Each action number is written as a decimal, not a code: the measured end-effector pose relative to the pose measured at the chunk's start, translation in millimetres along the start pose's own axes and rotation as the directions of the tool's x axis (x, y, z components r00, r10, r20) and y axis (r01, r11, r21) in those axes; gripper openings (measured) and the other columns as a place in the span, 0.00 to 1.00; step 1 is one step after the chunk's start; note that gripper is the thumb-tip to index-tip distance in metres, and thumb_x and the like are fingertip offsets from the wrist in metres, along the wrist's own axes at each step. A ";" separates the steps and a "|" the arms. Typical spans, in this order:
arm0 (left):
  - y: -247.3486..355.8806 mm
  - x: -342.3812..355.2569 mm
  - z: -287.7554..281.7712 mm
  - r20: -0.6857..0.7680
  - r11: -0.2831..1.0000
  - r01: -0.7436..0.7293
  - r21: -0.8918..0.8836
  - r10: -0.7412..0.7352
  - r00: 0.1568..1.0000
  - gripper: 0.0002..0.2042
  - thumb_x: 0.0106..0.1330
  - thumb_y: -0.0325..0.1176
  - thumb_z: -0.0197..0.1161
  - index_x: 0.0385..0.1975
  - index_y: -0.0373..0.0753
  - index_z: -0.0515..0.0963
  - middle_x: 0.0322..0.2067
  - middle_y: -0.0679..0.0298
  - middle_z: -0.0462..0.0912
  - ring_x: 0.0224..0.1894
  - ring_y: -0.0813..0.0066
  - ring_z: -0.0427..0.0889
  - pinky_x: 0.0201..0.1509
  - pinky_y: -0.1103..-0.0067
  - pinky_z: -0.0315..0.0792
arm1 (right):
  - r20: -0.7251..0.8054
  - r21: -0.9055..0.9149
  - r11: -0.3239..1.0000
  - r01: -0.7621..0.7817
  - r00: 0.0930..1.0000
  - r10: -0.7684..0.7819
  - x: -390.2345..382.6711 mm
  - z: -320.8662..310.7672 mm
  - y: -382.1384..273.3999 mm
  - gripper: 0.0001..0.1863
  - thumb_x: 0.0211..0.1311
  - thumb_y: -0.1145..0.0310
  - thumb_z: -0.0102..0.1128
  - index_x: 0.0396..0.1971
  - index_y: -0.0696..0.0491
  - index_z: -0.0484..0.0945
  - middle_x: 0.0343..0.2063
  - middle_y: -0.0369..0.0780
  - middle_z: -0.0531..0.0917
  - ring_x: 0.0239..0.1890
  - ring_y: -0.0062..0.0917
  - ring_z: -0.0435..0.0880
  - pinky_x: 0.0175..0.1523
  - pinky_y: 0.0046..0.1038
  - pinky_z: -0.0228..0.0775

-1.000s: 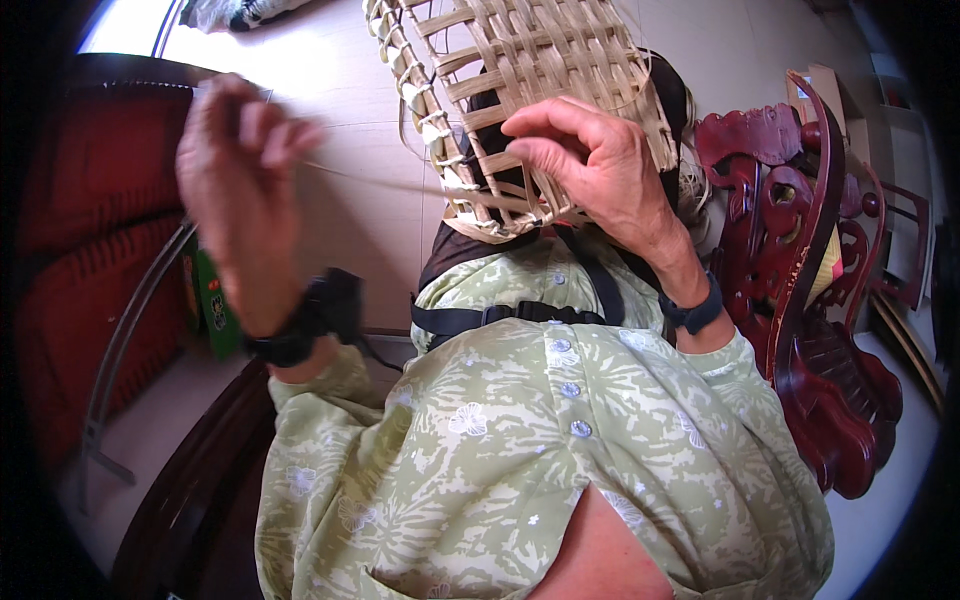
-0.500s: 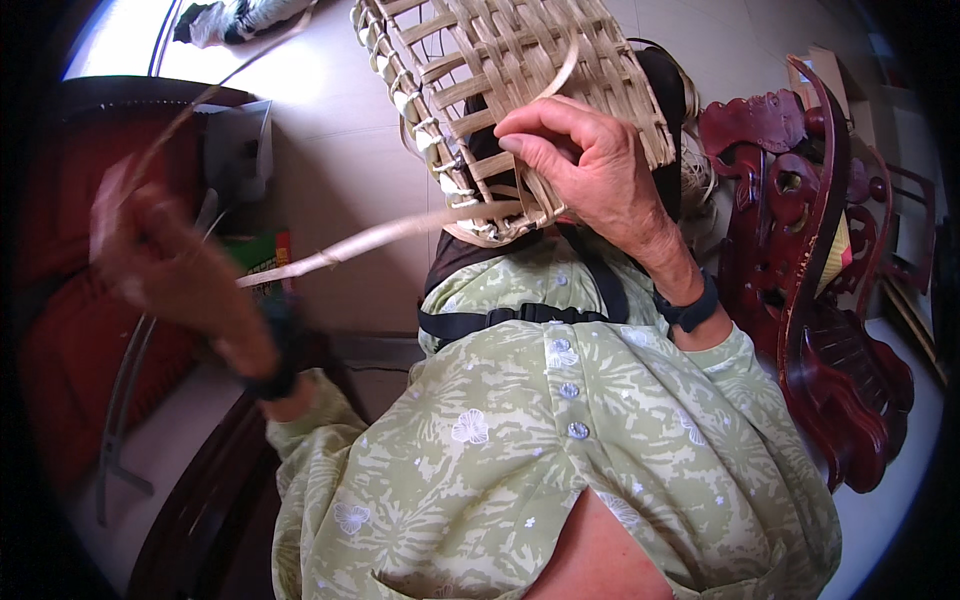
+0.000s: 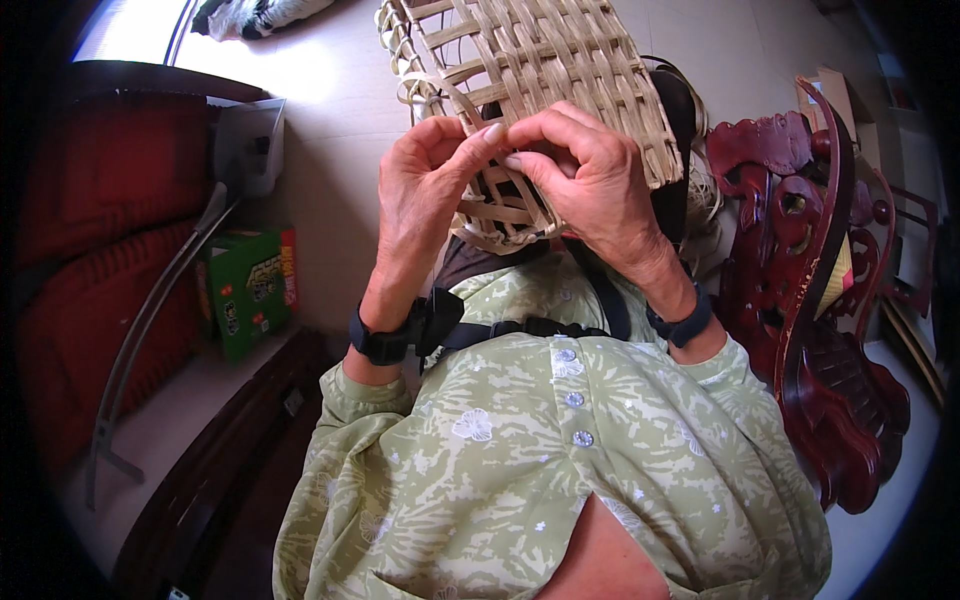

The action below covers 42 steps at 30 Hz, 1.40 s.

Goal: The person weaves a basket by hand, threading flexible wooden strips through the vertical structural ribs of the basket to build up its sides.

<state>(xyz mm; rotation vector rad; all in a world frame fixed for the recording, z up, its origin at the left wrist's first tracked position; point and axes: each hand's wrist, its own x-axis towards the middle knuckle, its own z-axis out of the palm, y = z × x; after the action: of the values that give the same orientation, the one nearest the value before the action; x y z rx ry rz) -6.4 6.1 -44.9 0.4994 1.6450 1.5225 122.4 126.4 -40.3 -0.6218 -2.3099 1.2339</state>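
A tan piece of open basketwork (image 3: 570,60), woven from flat strips, rests over my lap and reaches to the top of the view. Its left edge is bound with pale strip loops. My left hand (image 3: 415,190) is closed in a pinch at the lower left of the weave, on a loose flat weaving strip (image 3: 460,98) that curves up from the fingers. Beside it, my right hand (image 3: 605,185) pinches at the same spot, thumb and forefinger together. The fingertips nearly touch, and they hide the exact bit of strip between them.
A carved dark red wooden chair piece (image 3: 800,300) stands at the right. On the left are a red cushioned seat (image 3: 110,180), a curved metal bar (image 3: 160,290) and a green box (image 3: 250,290). A black-and-white furry animal (image 3: 260,12) lies at the top left.
My left hand has come in from the far left, where it drew a long strip out, to meet my right hand at the weave. The right hand stays nearly in place.
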 end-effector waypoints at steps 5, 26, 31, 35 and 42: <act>2.3 3.9 -7.8 0.139 0.989 0.080 -0.124 -0.062 0.988 0.10 0.67 0.33 0.68 0.41 0.34 0.81 0.35 0.65 0.87 0.35 0.84 0.83 0.38 0.85 0.78 | -0.007 -0.022 0.999 -0.041 0.999 0.041 -1.2 -0.8 -1.4 0.06 0.57 0.73 0.67 0.34 0.54 0.82 0.30 0.39 0.83 0.33 0.33 0.85 0.37 0.29 0.76; -14.4 21.8 21.1 -0.251 0.844 -0.040 0.535 0.204 0.946 0.18 0.52 0.37 0.75 0.34 0.28 0.78 0.29 0.48 0.86 0.33 0.54 0.87 0.38 0.67 0.80 | 0.558 -0.271 0.907 0.322 0.821 -0.124 74.8 -27.6 -2.7 0.09 0.61 0.65 0.60 0.35 0.54 0.82 0.27 0.46 0.84 0.32 0.42 0.84 0.41 0.38 0.75; -11.1 17.4 26.1 -0.245 0.840 -0.090 0.536 0.256 0.935 0.18 0.53 0.36 0.74 0.34 0.28 0.77 0.29 0.47 0.85 0.33 0.53 0.87 0.38 0.67 0.79 | 0.633 -0.136 0.960 0.244 0.767 -0.105 85.2 -32.6 1.4 0.09 0.53 0.69 0.61 0.34 0.52 0.86 0.29 0.45 0.87 0.35 0.37 0.87 0.46 0.36 0.78; -9.6 13.0 26.7 -0.217 0.781 -0.101 0.616 0.291 0.932 0.16 0.55 0.34 0.72 0.34 0.28 0.77 0.29 0.45 0.84 0.33 0.48 0.86 0.37 0.65 0.78 | 0.647 -0.139 0.953 0.267 0.753 -0.117 85.3 -32.0 1.1 0.09 0.52 0.70 0.62 0.33 0.54 0.85 0.27 0.45 0.87 0.33 0.37 0.87 0.44 0.36 0.79; -16.5 -38.3 35.1 -0.112 0.836 -0.198 0.512 0.293 0.949 0.12 0.56 0.27 0.67 0.39 0.33 0.75 0.30 0.45 0.82 0.35 0.42 0.83 0.37 0.62 0.77 | 0.574 -0.197 0.862 0.467 0.768 -0.284 28.3 -36.5 -9.3 0.07 0.52 0.69 0.65 0.28 0.55 0.77 0.17 0.45 0.80 0.22 0.40 0.84 0.32 0.38 0.76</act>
<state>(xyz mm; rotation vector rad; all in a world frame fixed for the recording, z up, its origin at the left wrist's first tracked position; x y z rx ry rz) 47.1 -4.0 -46.8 0.8988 2.2076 1.3430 119.1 161.7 -9.3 0.1438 -2.9439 0.8959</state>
